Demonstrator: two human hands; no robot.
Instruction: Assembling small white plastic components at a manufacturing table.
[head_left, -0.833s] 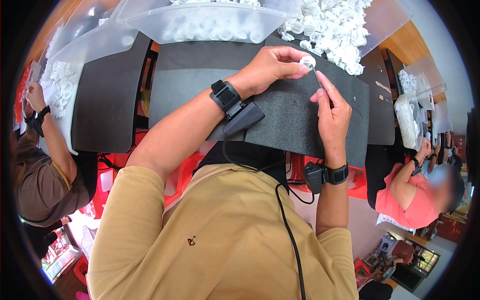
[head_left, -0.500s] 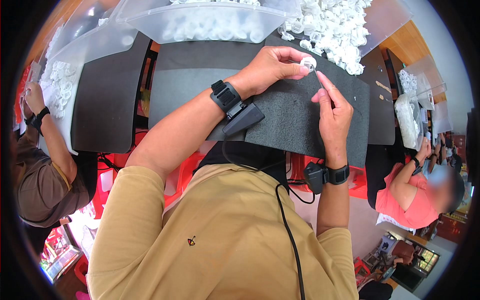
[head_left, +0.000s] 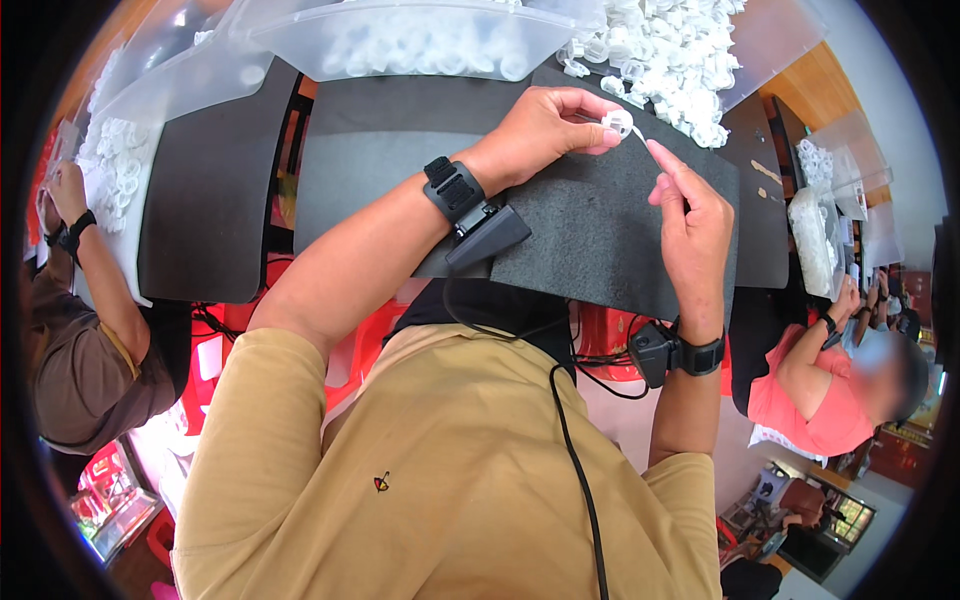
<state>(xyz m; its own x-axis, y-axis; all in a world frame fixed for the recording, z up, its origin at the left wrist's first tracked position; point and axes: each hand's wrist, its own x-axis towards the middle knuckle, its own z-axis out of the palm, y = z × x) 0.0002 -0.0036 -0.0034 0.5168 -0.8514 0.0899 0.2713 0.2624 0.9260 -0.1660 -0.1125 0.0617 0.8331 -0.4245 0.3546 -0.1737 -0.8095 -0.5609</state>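
White plastic piece: a small ring-shaped part (head_left: 617, 122) sits pinched in the left hand (head_left: 545, 130), lifted just above the mat where both hands can meet on it.
Left fingers: curled tight, thumb and fingertips grasping the piece and turning its open side toward the other hand.
Right hand: the right hand (head_left: 690, 215) comes up from below, index finger stretched out, its tip at a thin white stem on the piece; thumb and finger look closed on that stem, though it is too small to be sure.
Mat: a dark foam mat (head_left: 590, 220) lies under the work, a soft catch for anything dropped.
Supply: a heap of white parts (head_left: 670, 50) is piled at the mat's far edge, within easy reach.
Bin: a clear plastic tray (head_left: 420, 40) with more parts stands beside the heap.
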